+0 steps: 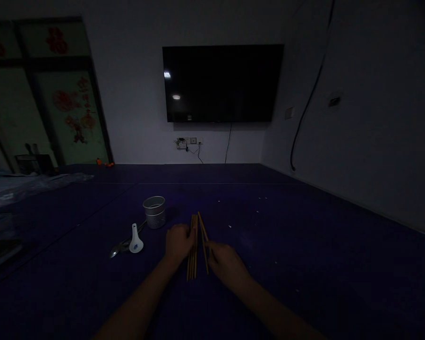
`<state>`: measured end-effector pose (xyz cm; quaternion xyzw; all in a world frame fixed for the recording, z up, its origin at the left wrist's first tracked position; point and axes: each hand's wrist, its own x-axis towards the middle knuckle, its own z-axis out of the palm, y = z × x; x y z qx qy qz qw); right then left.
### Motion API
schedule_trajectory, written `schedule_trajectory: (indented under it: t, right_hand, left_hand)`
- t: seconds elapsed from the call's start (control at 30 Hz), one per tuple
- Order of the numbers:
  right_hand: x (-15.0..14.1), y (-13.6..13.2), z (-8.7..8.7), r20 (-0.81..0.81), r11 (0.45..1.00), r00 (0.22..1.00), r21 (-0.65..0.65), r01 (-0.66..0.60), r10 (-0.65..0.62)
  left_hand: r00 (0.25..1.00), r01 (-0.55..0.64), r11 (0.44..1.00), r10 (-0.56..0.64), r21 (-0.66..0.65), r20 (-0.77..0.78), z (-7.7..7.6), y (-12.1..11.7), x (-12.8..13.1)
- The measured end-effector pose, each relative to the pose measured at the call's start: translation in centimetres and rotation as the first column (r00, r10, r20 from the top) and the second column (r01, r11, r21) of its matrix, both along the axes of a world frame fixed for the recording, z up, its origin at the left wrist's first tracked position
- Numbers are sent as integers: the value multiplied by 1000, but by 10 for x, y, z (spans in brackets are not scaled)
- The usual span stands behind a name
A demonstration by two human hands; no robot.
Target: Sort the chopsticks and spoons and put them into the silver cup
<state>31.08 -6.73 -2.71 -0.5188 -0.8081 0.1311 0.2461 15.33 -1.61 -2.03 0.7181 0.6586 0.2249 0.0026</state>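
My left hand (178, 243) is closed around a bundle of several wooden chopsticks (192, 264), its thumb lying along them. They point away from me, nearly parallel. Just to the right, my right hand (227, 264) pinches a narrow V of loose chopsticks (203, 236), whose far ends meet near the bundle's top. Left of my hands lies a white soup spoon (136, 242) with a blue mark in its bowl. A metal spoon (115, 250) is partly under it. Behind them a silver metal cup (155, 213) with a perforated lower wall stands upright.
The dark purple surface (304, 245) carries small white scraps at right. Clear plastic wrap (38, 186) and a dark-bottomed container (2, 245) lie at far left. Beyond are a wall-mounted television (223, 85), sockets (193, 140) and a hanging cable (306, 108).
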Motion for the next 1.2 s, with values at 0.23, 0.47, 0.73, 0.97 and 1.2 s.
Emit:
schedule_trajectory:
  t: [0.23,0.47,0.73,0.97,1.2]
  right_hand:
    - [-8,3,-13,-336,993,934,48,-108,118]
    - [-11,6,-19,-364,991,922,51,-121,132]
    - [-4,8,-14,-104,983,987,145,-110,126]
    - [0,7,-17,80,991,989,43,-124,120]
    - [-1,6,-14,117,989,982,-15,-147,147]
  left_hand:
    - [888,210,973,-231,94,397,-10,4,5]
    - [806,205,979,-173,8,567,-15,10,6]
    - [985,19,998,-10,-51,170,2,13,-16]
    - [984,6,992,-27,-124,-175,1,6,-13]
    - [968,49,995,-69,-86,-241,-2,0,-9]
